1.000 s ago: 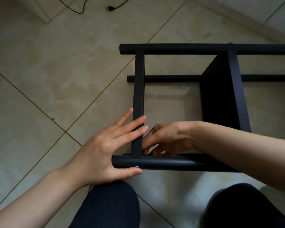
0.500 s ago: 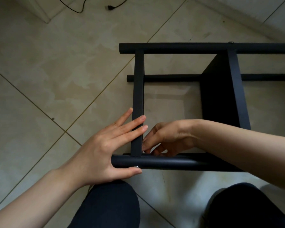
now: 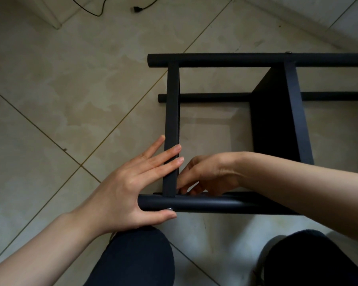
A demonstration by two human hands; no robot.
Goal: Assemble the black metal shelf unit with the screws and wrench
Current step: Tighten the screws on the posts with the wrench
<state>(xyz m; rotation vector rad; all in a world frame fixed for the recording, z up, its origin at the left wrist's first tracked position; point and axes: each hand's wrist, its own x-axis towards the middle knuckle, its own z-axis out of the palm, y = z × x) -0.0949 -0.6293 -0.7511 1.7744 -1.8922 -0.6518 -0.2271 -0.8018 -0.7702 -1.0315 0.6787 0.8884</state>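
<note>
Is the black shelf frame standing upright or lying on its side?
On its side: the shelf frame lies on the floor tiles, its long tubes running level and a shelf panel standing on edge.

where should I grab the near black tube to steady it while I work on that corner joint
Probably grip the near tube just right of the flat crossbar, wrapping from the knee side. It lies level and round, and that stretch is bare; the left hand already braces its end.

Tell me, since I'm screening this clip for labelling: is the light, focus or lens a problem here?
Head view: dim, soft light; the black shelf frame loses surface detail; the right hand works in shade at the joint, so what its fingers touch is unclear; the left hand is sharp; wide-angle bending shows in the floor tile lines.
</note>
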